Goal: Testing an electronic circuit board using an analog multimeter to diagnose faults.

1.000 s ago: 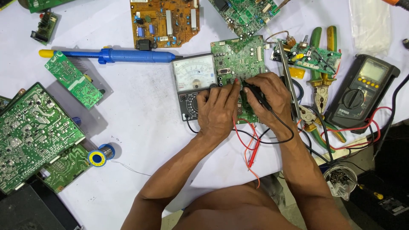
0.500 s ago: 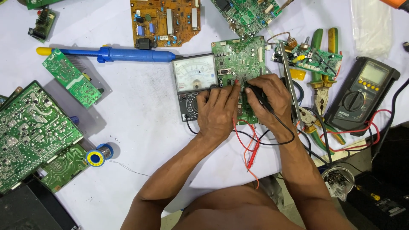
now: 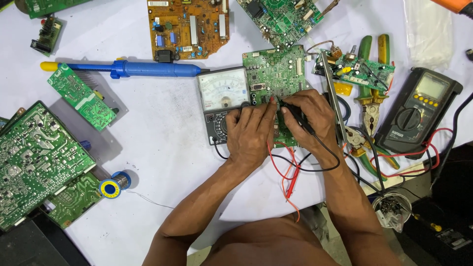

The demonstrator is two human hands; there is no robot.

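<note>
White bench, boards everywhere.
We pinch a red probe (image 3: pixel 272 100) with our left hand (image 3: pixel 252 132) and a black probe (image 3: pixel 294 114) with our right hand (image 3: pixel 310 118), tips pointing up-left onto the green circuit board (image 3: pixel 276 74).

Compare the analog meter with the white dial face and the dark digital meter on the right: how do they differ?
The analog meter with the white dial face lies beside the left hand, which touches its lower part; the dark digital meter lies untouched. The analog meter shows a needle scale, the digital meter a small screen. Both have a rotary selector and lie flat on the white table.
</note>
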